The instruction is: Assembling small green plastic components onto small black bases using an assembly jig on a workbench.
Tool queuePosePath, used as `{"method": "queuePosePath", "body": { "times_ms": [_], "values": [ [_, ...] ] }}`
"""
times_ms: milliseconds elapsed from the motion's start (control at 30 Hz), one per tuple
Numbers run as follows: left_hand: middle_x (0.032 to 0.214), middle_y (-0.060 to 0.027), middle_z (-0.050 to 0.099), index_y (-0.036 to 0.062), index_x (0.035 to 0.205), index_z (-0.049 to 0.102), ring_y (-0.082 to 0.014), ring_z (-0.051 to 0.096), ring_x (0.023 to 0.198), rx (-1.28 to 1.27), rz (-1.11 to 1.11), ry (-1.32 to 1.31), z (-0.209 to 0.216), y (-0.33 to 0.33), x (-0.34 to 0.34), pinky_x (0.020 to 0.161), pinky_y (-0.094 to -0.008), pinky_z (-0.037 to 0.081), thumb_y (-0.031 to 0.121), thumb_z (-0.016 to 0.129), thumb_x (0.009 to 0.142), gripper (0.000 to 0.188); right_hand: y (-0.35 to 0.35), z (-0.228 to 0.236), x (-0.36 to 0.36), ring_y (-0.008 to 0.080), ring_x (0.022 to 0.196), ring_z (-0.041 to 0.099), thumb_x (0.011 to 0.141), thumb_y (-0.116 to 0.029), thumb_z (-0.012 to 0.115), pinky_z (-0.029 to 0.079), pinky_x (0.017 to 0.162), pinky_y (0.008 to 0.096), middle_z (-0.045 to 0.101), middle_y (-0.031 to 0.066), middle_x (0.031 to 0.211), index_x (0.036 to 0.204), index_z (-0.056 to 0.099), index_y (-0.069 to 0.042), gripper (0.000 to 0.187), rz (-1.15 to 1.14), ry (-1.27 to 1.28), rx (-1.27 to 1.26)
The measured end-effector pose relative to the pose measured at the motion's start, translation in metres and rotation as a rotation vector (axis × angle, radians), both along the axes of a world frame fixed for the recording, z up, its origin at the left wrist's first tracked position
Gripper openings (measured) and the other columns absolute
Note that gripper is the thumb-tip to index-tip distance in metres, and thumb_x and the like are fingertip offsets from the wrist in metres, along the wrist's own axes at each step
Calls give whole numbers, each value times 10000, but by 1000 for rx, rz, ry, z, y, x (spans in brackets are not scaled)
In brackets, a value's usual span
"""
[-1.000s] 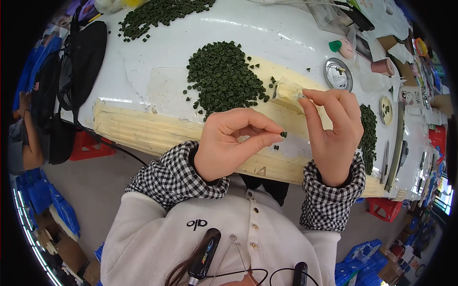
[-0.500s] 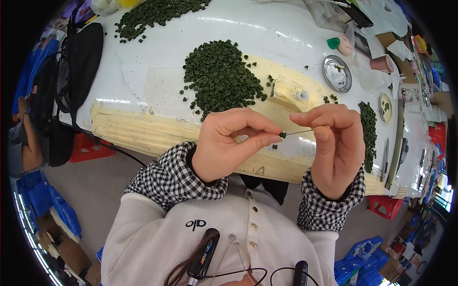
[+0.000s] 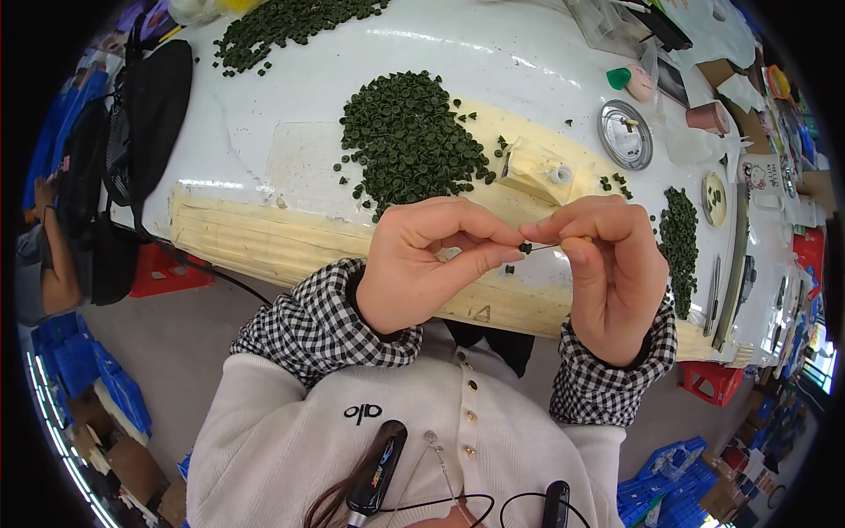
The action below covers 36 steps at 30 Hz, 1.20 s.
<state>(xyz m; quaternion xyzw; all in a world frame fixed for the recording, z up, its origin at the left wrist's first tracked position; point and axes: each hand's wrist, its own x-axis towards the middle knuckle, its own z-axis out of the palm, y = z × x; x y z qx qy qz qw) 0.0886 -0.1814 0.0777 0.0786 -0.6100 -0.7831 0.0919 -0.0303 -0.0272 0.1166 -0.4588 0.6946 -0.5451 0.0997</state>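
Above the table: left hand pinches 1 green piece.
Right hand: grips a thin needle, its tip at that piece.
Round metal dish: 1 small pale object inside.
Pale yellow dish: several dark green bits.

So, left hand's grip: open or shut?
Shut: the left hand pinches a small dark green piece at its fingertips. A thin pin in the right hand meets it; whether inserted, cannot tell.

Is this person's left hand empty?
No, the fingers of the left hand pinch a small dark green piece.
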Motion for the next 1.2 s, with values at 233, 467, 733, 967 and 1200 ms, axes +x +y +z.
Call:
{"method": "queuePosePath", "body": {
  "times_ms": [233, 467, 733, 967, 1200],
  "values": [
    [986, -134, 672, -54, 992, 670, -161, 662, 892, -6, 2, -18, 2, 0, 1, 813, -271, 536, -87, 654, 852, 145, 2, 5, 2, 207, 851, 667, 1011, -109, 478, 543, 788, 303, 627, 154, 937, 983, 484, 31, 142, -120, -98, 16],
    [970, -131, 674, -55, 988, 671, -158, 663, 882, -22, 7, -9, 2, 1, -1, 801, -266, 537, -86, 656, 851, 141, -8, -9, -16, 218, 720, 619, 841, -8, 697, 490, 655, 296, 629, 100, 821, 887, 624, 16, 89, -464, 392, 50],
    [959, -121, 670, -59, 993, 669, -151, 660, 874, -22, 30, -9, 3, 1, -1, 793, -261, 536, -87, 657, 852, 144, -8, -12, -14, 272, 776, 594, 784, 8, 724, 472, 697, 338, 629, 114, 873, 972, 672, -5, 195, -415, 452, 190],
    [957, -119, 668, -59, 1007, 666, -147, 658, 870, 17, 40, -4, 0, 1, 0, 787, -251, 532, -88, 652, 856, 154, 16, -7, 31, 231, 806, 622, 820, 82, 657, 491, 720, 285, 641, 137, 904, 1059, 684, 23, 247, -284, 76, 175],
    [967, -126, 662, -61, 1010, 669, -153, 657, 874, -2, 21, -3, 2, 0, 0, 789, -258, 531, -96, 645, 856, 161, 19, -23, 46, 214, 769, 614, 817, 78, 664, 492, 692, 271, 650, 132, 918, 1146, 671, 27, 333, -217, -39, 131]
  ]
}}
